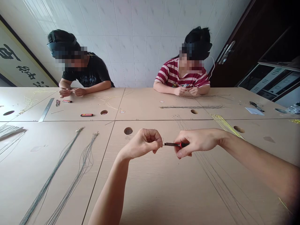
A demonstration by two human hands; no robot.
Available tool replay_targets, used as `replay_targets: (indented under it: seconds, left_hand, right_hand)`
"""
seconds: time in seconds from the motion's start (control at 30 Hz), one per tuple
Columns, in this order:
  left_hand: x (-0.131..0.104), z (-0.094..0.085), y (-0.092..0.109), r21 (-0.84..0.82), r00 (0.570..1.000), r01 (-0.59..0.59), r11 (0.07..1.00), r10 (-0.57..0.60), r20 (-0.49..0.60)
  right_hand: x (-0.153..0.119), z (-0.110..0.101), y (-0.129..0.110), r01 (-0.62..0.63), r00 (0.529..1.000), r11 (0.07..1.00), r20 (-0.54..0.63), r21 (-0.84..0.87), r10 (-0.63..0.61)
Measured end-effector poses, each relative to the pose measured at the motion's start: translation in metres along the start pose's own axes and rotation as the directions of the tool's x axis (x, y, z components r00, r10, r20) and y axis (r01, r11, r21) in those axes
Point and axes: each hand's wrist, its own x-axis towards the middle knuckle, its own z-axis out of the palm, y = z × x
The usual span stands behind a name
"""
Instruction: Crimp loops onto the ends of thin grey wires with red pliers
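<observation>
My left hand (pixel 145 143) is closed in a pinch. A thin dark wire (pixel 163 139) curls out at its fingertips; how far it runs inside the fist is hidden. My right hand (pixel 194 142) is closed around the red and black handle of a slim knife-like tool (pixel 172 144). Its narrow dark blade points left, and its tip meets or nearly meets the wire at my left fingertips. Both hands are above the table. Beneath my right hand, a spread of thin grey wires (pixel 211 175) lies on the tabletop.
Two grey wire bundles (pixel 58 165) (pixel 77 175) lie at left, a yellow bundle (pixel 225 125) at right. Round holes (pixel 128 131) pierce the table (pixel 140 193). A steel ruler (pixel 46 110) and a red cutter (pixel 86 115) lie at far left. Two people (pixel 86 72) (pixel 182 75) work opposite.
</observation>
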Motion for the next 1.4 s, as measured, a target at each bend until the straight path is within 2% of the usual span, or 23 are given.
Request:
replay_targets:
  seconds: [0.4,1.03,1.4]
  left_hand:
    - [0.0004,0.0002,-0.0028,0.021,0.999,0.034,0.999,-0.034,0.029]
    - [0.0007,0.0016,-0.0008,0.031,0.997,0.054,0.998,-0.055,0.047]
    - [0.0017,0.001,-0.0023,0.041,0.996,0.071,0.997,-0.073,0.046]
  right_hand:
    - [-0.0037,0.0001,-0.0031,-0.113,0.993,0.991,-0.032,-0.075,0.111]
    - [-0.0052,0.001,-0.0071,-0.141,0.99,0.985,-0.023,-0.1,0.139]
    - [-0.0024,0.0004,-0.0005,-0.126,0.992,0.987,-0.005,-0.097,0.126]
